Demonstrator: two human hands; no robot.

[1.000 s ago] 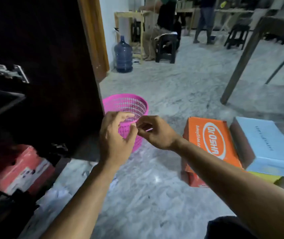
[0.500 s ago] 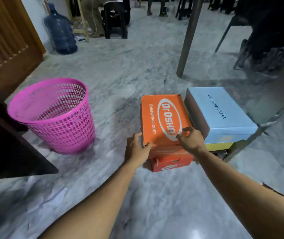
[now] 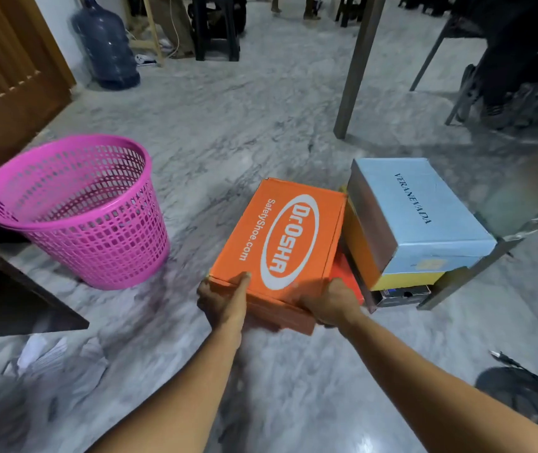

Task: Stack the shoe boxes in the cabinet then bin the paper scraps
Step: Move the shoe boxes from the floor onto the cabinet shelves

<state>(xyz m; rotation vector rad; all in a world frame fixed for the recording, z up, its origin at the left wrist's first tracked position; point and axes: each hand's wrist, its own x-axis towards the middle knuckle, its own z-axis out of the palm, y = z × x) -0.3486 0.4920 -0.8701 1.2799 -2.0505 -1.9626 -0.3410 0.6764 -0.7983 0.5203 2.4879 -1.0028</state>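
In the head view, you hold the orange shoe box (image 3: 277,243) with both hands at its near end. Your left hand (image 3: 223,300) grips the near left corner, with the thumb lying on the lid and the other fingers curled under the edge. Your right hand (image 3: 331,304) grips the near right corner in the same way, its fingers wrapped round the side. The box is tilted and turned a little. A red box (image 3: 347,279) shows just under its right edge.

Just to the right of the orange shoe box, touching it, stands a stack: the light blue box (image 3: 424,207) on top, a yellow box (image 3: 408,279) under it, and a dark box (image 3: 401,294) at the bottom. To the left of the orange shoe box, apart from it, the pink basket (image 3: 74,214) stands upright on the marble floor (image 3: 228,125). The paper scraps (image 3: 55,358) lie on the floor near your left, in front of the basket. Beyond the orange shoe box, far back, you see a water bottle (image 3: 107,47) and a table leg (image 3: 355,67).
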